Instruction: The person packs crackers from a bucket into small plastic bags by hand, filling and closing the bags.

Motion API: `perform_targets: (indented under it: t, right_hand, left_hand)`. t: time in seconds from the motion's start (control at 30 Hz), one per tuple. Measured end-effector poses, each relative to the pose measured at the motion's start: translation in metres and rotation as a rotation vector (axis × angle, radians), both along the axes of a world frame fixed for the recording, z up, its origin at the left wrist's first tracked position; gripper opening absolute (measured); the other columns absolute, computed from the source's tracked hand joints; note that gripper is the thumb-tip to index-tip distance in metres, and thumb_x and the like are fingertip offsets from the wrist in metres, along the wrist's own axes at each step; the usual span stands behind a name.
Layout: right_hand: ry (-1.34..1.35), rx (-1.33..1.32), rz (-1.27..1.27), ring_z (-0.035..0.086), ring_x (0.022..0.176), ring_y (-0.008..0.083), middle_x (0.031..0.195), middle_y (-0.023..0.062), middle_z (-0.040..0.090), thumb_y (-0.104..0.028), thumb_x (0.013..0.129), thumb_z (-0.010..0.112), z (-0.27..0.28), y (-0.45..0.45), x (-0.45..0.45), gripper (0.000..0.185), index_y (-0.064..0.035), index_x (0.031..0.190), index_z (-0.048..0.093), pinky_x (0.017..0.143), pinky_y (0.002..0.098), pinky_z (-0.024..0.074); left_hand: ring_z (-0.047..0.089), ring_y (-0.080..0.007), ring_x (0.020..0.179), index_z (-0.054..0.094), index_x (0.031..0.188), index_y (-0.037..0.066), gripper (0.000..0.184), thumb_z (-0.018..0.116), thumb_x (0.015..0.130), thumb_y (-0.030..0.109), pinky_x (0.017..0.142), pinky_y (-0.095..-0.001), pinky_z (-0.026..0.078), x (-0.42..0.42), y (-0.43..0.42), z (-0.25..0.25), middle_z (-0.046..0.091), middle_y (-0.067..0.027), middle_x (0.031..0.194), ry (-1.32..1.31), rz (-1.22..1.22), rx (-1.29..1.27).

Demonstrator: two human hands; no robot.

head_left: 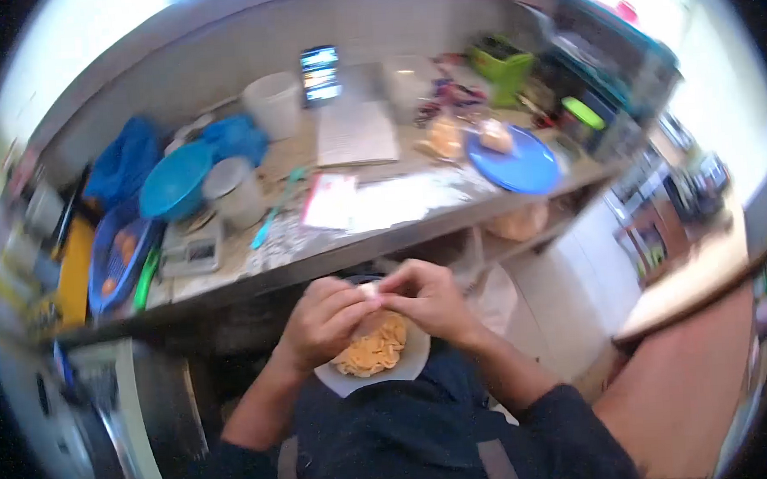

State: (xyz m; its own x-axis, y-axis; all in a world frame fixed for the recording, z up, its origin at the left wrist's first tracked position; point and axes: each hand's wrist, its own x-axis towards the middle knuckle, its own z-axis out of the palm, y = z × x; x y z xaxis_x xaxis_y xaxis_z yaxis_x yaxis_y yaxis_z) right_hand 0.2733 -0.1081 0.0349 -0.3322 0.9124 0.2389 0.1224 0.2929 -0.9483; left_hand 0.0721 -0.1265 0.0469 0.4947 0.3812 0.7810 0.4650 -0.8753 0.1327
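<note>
Fingers closed now, left hand [318, 323] and right hand [428, 302] meeting on a small pale piece [368, 289], its long axis and heading too blurred to call! Beneath sits the bowl [417, 357] of orange pieces [374, 353]; a slack pinch could drop it in.

The head camera is looking forward and down from the wearer's own head, close above the lap and the two hands [368, 310], which are showing low in its centre. It is facing the tabletop [314, 239] and the wall behind, its round wide-angle view bending the edges and taking in floor [547, 305] at the right.
</note>
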Motion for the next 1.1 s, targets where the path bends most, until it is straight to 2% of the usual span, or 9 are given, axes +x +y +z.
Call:
perform_targets:
  t: [0.13, 0.43, 0.5, 0.53, 0.63, 0.73, 1.0, 1.07, 1.1]
  right_hand:
    - [0.152, 0.046, -0.024, 0.063, 0.088, 0.0129, 0.097, 0.0075, 0.063, -0.002, 0.079, 0.070, -0.002, -0.007, -0.001, 0.023, 0.0004, 0.099, 0.059, 0.078, 0.0258, 0.0539]
    - [0.303, -0.011, -0.028, 0.064, 0.092, 0.0149, 0.114, 0.0125, 0.059, -0.005, 0.082, 0.066, 0.005, -0.030, 0.013, 0.041, 0.0014, 0.119, 0.051, 0.076, 0.0262, 0.0533]
    - [0.187, 0.049, 0.003, 0.064, 0.092, 0.0152, 0.120, 0.0146, 0.056, -0.009, 0.082, 0.067, 0.008, -0.034, 0.016, 0.041, -0.0016, 0.120, 0.051, 0.074, 0.0259, 0.0530]
    - [0.185, 0.047, 0.027, 0.064, 0.092, 0.0152, 0.120, 0.0146, 0.056, -0.009, 0.082, 0.067, 0.006, -0.034, 0.016, 0.041, -0.0016, 0.120, 0.051, 0.074, 0.0259, 0.0530]
    - [0.040, 0.206, 0.032, 0.065, 0.092, 0.0150, 0.130, 0.0167, 0.050, -0.010, 0.081, 0.068, 0.009, -0.029, 0.014, 0.044, -0.0065, 0.121, 0.051, 0.071, 0.0254, 0.0525]
    - [0.201, -0.033, 0.126, 0.063, 0.085, 0.0149, 0.117, 0.0105, 0.054, 0.001, 0.076, 0.067, 0.009, -0.027, 0.011, 0.049, -0.0029, 0.121, 0.047, 0.072, 0.0270, 0.0537]
    - [0.419, -0.408, 0.387, 0.054, 0.097, 0.0111, 0.118, 0.0091, 0.051, 0.009, 0.072, 0.067, -0.007, -0.019, 0.004, 0.052, -0.0038, 0.116, 0.044, 0.084, 0.0255, 0.0477]
    - [0.531, -0.417, 0.351, 0.055, 0.095, 0.0122, 0.118, 0.0099, 0.051, 0.009, 0.074, 0.067, -0.010, -0.020, -0.001, 0.051, -0.0042, 0.117, 0.043, 0.082, 0.0253, 0.0487]
    - [0.521, -0.393, 0.330, 0.057, 0.094, 0.0119, 0.128, 0.0154, 0.047, 0.010, 0.076, 0.065, -0.008, -0.021, -0.004, 0.049, -0.0073, 0.116, 0.043, 0.082, 0.0261, 0.0501]
  left_hand:
    - [0.059, -0.0244, 0.075, 0.065, 0.086, 0.005, 0.020, 0.072, 0.068, 0.001, 0.068, -0.0360, 0.047, 0.015, 0.001, -0.004, 0.065, -0.0068, 0.083, -0.057, 0.024, 0.010]
    - [0.062, -0.0267, 0.075, 0.064, 0.086, 0.001, 0.013, 0.068, 0.075, -0.004, 0.070, -0.0341, 0.049, 0.036, -0.009, -0.017, 0.066, -0.0112, 0.083, -0.187, 0.036, -0.131]
    - [0.063, -0.0232, 0.075, 0.065, 0.085, -0.001, 0.011, 0.067, 0.075, -0.004, 0.071, -0.0314, 0.049, 0.036, -0.011, -0.021, 0.067, -0.0114, 0.083, -0.361, 0.056, -0.450]
    - [0.063, -0.0232, 0.075, 0.065, 0.085, -0.001, 0.011, 0.067, 0.075, -0.004, 0.071, -0.0314, 0.049, 0.034, -0.013, -0.021, 0.067, -0.0114, 0.083, -0.368, 0.078, -0.446]
    - [0.064, -0.0166, 0.076, 0.067, 0.087, -0.002, 0.013, 0.069, 0.075, -0.001, 0.071, -0.0273, 0.049, 0.023, -0.015, -0.010, 0.068, -0.0104, 0.081, -0.362, 0.162, -0.877]
    - [0.062, -0.0104, 0.074, 0.068, 0.086, -0.002, 0.011, 0.072, 0.075, 0.002, 0.068, -0.0229, 0.049, 0.023, -0.020, 0.000, 0.068, -0.0065, 0.081, -0.467, 0.067, -1.107]
    - [0.059, -0.0079, 0.075, 0.061, 0.084, 0.001, 0.015, 0.074, 0.077, 0.004, 0.068, -0.0227, 0.048, 0.012, -0.031, -0.026, 0.065, -0.0026, 0.081, -0.600, -0.061, -1.202]
    - [0.058, -0.0088, 0.079, 0.060, 0.085, 0.003, 0.014, 0.072, 0.078, 0.003, 0.070, -0.0243, 0.048, 0.011, -0.031, -0.032, 0.064, -0.0026, 0.083, -0.571, -0.126, -0.970]
    - [0.059, -0.0142, 0.079, 0.061, 0.084, 0.005, 0.014, 0.072, 0.076, 0.003, 0.071, -0.0282, 0.047, 0.008, -0.030, -0.030, 0.063, -0.0041, 0.082, -0.497, -0.108, -0.833]
